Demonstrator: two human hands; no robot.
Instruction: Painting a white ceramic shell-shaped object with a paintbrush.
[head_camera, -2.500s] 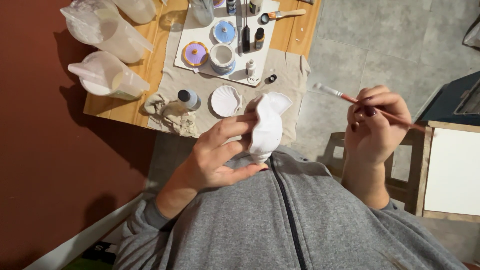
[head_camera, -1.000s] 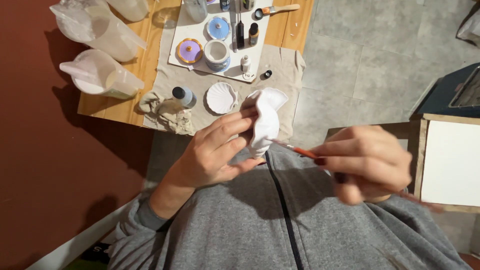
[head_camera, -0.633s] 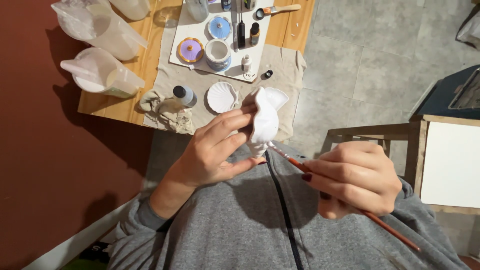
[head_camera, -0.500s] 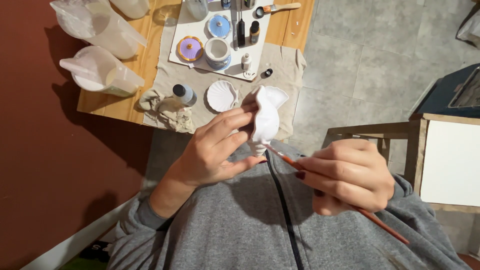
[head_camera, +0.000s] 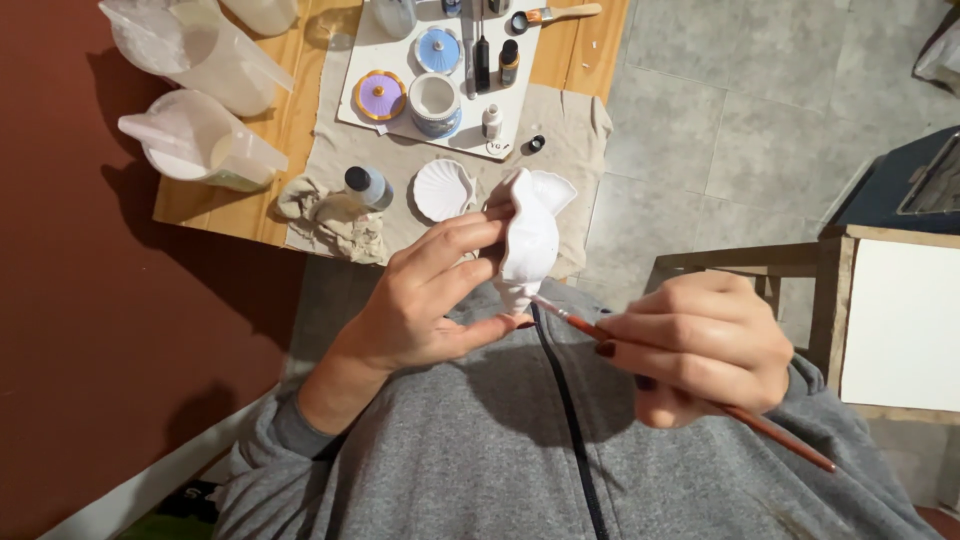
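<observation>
Your left hand (head_camera: 425, 300) holds the white wavy-edged ceramic figure (head_camera: 527, 240) in the air above your grey sweater, just off the near edge of the wooden table (head_camera: 270, 180). Your right hand (head_camera: 700, 345) grips a thin reddish-brown paintbrush (head_camera: 760, 428), its tip touching the figure's lower part.

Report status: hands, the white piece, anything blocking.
Left hand grips white ruffled figurine. Right hand holds paintbrush, tip at figurine's base. Nothing between them.

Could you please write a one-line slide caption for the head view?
Left hand holds a white ruffled ceramic piece while the right hand touches a fine paintbrush to its base.
</observation>
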